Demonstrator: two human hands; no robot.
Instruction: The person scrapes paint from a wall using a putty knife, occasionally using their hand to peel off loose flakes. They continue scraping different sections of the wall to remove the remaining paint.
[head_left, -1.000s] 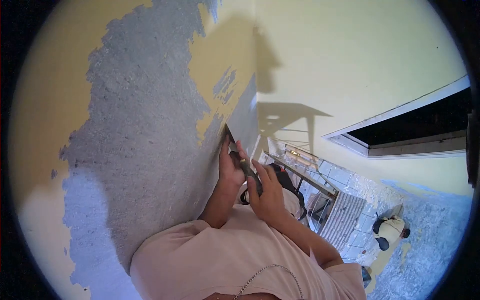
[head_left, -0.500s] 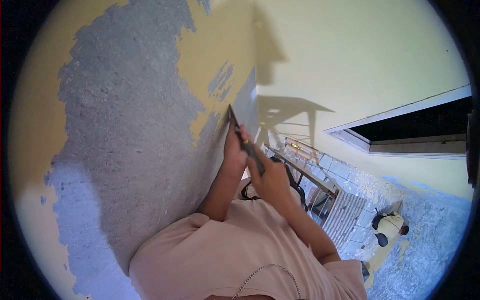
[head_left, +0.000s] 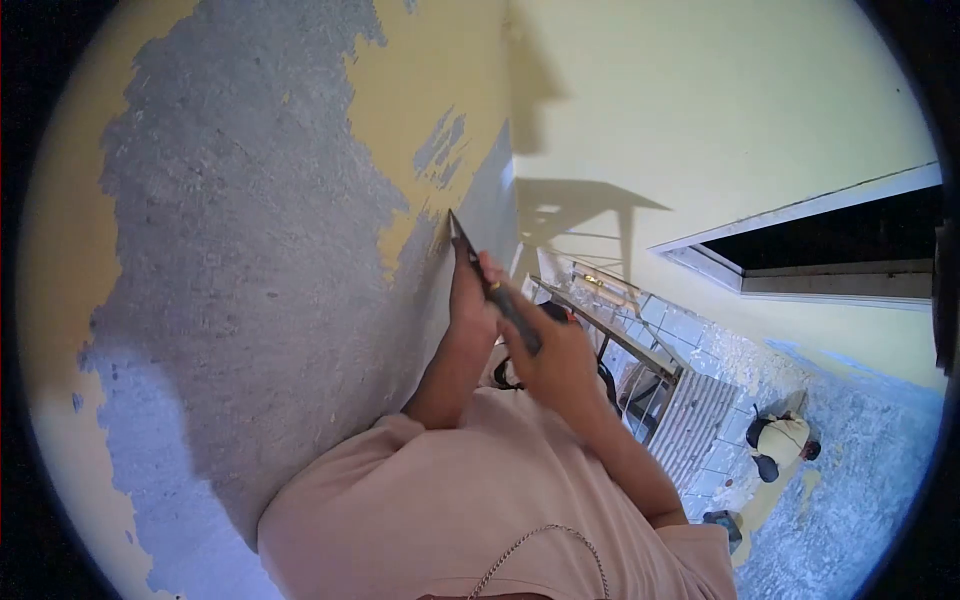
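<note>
A scraper (head_left: 478,265) with a thin blade and a dark handle is held slantwise, its tip against the wall (head_left: 270,240). Around the handle, the fingers of my right hand (head_left: 560,360) are closed. My left hand (head_left: 472,295) is nearer the tip, its fingers pressed along the blade. Yellow paint (head_left: 440,60) covers part of this wall; elsewhere rough grey surface shows. The tip meets the ragged border between the two, below a small streaky grey patch (head_left: 440,145).
A pale wall (head_left: 720,90) meets this one at a corner; it has a dark window opening (head_left: 840,235). Below are a metal-framed scaffold (head_left: 620,345) with a ribbed platform (head_left: 690,420), a tiled floor, another person (head_left: 782,440) crouching near the far wall, and a bucket (head_left: 728,522).
The scraper tip has shifted slightly left along the paint border, with both hands still on the tool. The view has moved a little, and more of the bucket below shows.
</note>
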